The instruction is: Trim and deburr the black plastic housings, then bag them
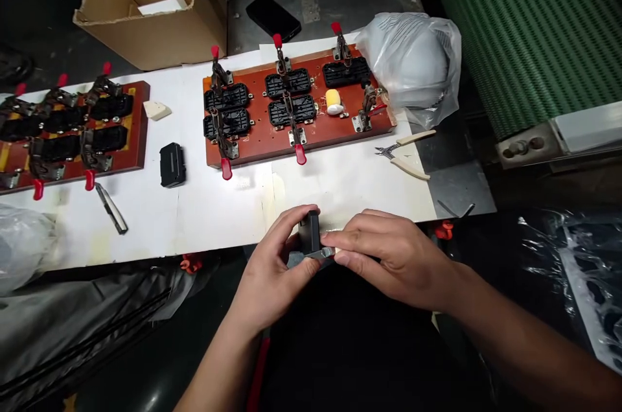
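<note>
My left hand [272,273] grips a black plastic part [311,232] by its edges, fingers behind it and thumb at its lower side. The part stands on edge just off the table's front edge. Between the thumb and index finger of my right hand [383,253] is a small tool with a greyish metal-looking tip [327,252]. Its tip meets the lower corner of the part; most of the tool is hidden in my fingers, so its kind is unclear. Another black plastic part [172,165] lies on the white table covering to the left.
Two red-brown fixture boards, one in the middle [260,151] and one at left [138,133], carry black parts under red-handled toggle clamps. Pliers [413,169], a utility knife [111,208], a phone [273,17], a cardboard box [146,39] and a bagged bundle [413,62] surround them. A green conveyor [534,23] stands right.
</note>
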The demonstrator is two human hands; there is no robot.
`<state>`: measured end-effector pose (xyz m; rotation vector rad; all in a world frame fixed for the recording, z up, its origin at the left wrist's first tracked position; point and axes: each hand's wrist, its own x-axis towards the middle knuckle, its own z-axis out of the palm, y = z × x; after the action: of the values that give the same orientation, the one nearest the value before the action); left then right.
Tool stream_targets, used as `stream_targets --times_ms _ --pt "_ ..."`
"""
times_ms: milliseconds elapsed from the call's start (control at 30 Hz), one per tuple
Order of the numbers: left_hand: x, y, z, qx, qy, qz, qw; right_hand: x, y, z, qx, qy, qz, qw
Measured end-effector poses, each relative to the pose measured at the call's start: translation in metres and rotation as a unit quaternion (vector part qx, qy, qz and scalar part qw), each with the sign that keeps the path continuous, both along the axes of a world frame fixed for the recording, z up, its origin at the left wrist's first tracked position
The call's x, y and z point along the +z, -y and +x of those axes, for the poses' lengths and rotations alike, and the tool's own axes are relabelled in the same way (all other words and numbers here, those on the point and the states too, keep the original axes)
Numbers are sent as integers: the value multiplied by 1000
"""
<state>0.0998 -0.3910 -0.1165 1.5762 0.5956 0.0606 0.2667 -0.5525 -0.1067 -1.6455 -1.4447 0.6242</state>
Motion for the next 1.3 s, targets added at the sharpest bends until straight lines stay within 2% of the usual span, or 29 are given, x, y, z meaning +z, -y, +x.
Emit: stream_targets --times_ms 167,233,333,467,633,733,800,867,933,1000,1067,1133,1167,1233,1300 --pt "-4 -2 -2 -7 -6 12 1000 -5 1 -1 -5 21 0 1000" --pt "-4 -3 -2 -16 0 16 1000 -7 1 2 -28 39 -7 999" --pt "-1 -2 -2 -58 11 18 998 -12 0 14 -113 86 -60 988" --pt "5 3 -1 -90 17 -1 996 -29 1 43 -216 153 -139 954" --pt "0 6 -5 -71 10 -35 997 -65 13 67 -259 214 -154 929" --pt "-12 1 -5 18 -42 11 999 -74 16 64 -283 223 -117 926" --pt "-21 -6 0 90 -96 79 988 -66 10 57 -287 207 -86 931" --pt "-28 -16 6 123 -128 149 973 -48 -4 51 -264 181 -58 946" --pt "-31 -25 9 112 -132 199 965 -22 -30 49 -219 174 -34 959" --pt "-32 -33 3 97 -130 249 955 7 -68 55 -174 219 -28 960" --pt "-33 -41 -8 87 -111 317 938 29 -113 70 -153 314 -66 935" --pt "-36 -51 -20 47 -75 393 915 40 -156 93 -159 404 -160 886" --pt "-38 -56 -23 9 -61 420 905 41 -174 105 -161 425 -218 864" --pt "-46 -64 -25 -72 -49 448 889 38 -197 124 -156 433 -289 840" --pt "-57 -67 -21 -115 -51 454 882 33 -201 131 -137 436 -313 832"
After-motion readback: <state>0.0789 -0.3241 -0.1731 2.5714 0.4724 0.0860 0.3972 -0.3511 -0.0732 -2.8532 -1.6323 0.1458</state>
